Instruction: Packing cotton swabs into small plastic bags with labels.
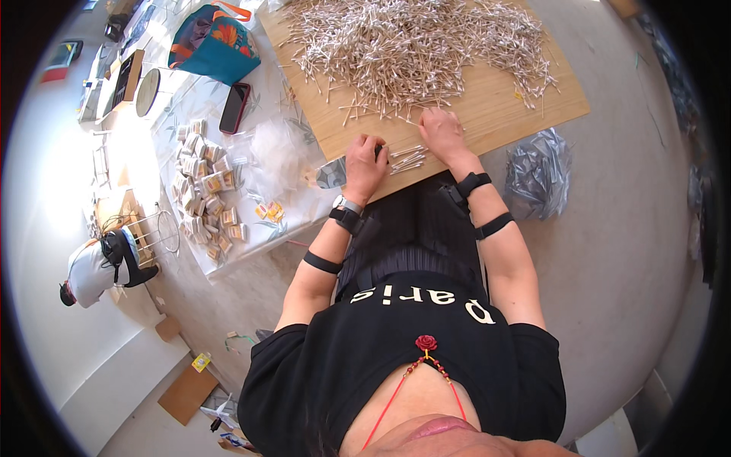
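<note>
Head view. A wooden board (487, 114) lies at upper centre of the frame and carries a large heap of cotton swabs (411, 46), too many to count. A small aligned bundle of swabs (407, 158) lies on the board's near edge, between the two hands and touching or just beside both.

The left hand (365, 164) is curled into a loose fist at the bundle's left end; whether it grips any swabs cannot be told. The right hand (442, 133) rests palm down, fingers narrow and together, at the lower fringe of the heap, just above the bundle's right end; nothing is visibly held in it.

Each forearm bears two black bands, and the left wrist also carries one wristwatch (347, 204).

Containers: one crumpled clear plastic bag (278, 156) lies on the patterned cloth left of the board, contents not discernible. One grey crinkled bag (539, 171) lies on the floor to the right of the board, well apart from the right hand; its contents are unclear.

Left of centre, many small packets (204, 194) lie scattered on the cloth, uncounted. One dark phone (234, 108) lies above them. One teal fabric bag (213, 42) sits at upper left.
</note>
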The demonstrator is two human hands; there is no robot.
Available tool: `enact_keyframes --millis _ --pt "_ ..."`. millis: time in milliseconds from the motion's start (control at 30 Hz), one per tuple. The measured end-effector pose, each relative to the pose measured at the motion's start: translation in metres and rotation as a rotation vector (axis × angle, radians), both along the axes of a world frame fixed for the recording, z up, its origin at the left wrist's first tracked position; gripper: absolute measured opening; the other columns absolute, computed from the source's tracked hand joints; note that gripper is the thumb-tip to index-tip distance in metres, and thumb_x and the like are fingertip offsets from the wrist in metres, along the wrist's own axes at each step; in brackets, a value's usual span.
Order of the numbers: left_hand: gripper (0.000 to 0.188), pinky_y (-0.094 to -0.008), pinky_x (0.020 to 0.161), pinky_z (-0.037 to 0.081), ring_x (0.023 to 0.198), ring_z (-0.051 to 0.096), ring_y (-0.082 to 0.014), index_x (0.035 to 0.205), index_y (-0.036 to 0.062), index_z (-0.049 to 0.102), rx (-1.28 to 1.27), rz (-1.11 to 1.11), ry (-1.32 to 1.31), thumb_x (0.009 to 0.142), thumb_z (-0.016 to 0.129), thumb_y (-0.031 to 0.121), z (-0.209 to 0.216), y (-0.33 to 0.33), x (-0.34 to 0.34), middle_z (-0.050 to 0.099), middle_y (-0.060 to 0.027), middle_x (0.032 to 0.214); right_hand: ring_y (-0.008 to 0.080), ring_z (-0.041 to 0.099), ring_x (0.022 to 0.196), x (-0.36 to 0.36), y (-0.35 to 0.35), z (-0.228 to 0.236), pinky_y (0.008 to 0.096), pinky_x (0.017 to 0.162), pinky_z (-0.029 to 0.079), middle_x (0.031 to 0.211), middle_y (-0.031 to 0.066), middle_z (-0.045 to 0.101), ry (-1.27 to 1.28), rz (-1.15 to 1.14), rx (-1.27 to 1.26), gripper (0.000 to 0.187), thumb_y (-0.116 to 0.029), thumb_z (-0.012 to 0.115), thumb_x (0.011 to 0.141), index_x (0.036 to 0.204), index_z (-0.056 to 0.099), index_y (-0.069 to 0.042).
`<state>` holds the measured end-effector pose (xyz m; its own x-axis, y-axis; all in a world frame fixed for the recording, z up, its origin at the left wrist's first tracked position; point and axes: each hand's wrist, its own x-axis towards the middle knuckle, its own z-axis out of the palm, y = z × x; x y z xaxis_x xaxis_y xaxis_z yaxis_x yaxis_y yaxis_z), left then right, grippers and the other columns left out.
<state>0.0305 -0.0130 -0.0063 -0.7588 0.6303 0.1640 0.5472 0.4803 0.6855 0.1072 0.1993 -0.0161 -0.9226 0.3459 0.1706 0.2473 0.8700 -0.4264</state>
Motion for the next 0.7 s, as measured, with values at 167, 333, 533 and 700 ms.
enact_keyframes --millis 167,333,533,700 --pt "0.014 -0.0426 0.083 0.052 0.094 0.064 -0.0325 0.101 0.004 0.07 0.009 0.017 -0.003 0.089 0.076 0.01 0.0 0.0 -0.012 0.064 -0.014 0.096 0.0316 0.068 0.098 0.007 -0.002 0.008 0.0473 0.087 0.05 0.092 0.0101 0.067 -0.093 0.166 0.029 0.011 -0.016 0.064 0.092 0.086 0.069 -0.009" --pt "0.014 -0.0427 0.083 0.052 0.093 0.065 -0.0325 0.101 0.0037 0.071 0.01 0.027 0.027 0.089 0.075 0.01 0.001 0.0 -0.014 0.065 -0.0142 0.095 0.0294 0.067 0.099 0.002 -0.009 0.018 0.045 0.087 0.05 0.09 0.0084 0.066 -0.096 0.175 -0.036 0.009 -0.016 0.064 0.092 0.088 0.071 -0.012" --pt "0.013 -0.0464 0.084 0.05 0.095 0.063 -0.0361 0.1 0.0049 0.069 0.038 0.01 0.018 0.088 0.073 0.008 0.001 0.011 -0.012 0.063 -0.015 0.095 0.0286 0.066 0.098 -0.008 -0.021 0.004 0.0449 0.087 0.05 0.093 0.0078 0.066 0.039 0.092 0.104 0.007 -0.016 0.068 0.09 0.086 0.07 -0.011" --pt "0.017 -0.0458 0.083 0.05 0.092 0.063 -0.0352 0.103 0.0052 0.068 0.015 0.088 0.006 0.087 0.074 0.009 -0.004 0.017 -0.023 0.063 -0.015 0.095 0.031 0.066 0.097 0.003 -0.034 0.006 0.0446 0.086 0.05 0.093 0.0088 0.066 0.02 0.202 -0.074 0.016 -0.025 0.073 0.091 0.087 0.071 -0.01"
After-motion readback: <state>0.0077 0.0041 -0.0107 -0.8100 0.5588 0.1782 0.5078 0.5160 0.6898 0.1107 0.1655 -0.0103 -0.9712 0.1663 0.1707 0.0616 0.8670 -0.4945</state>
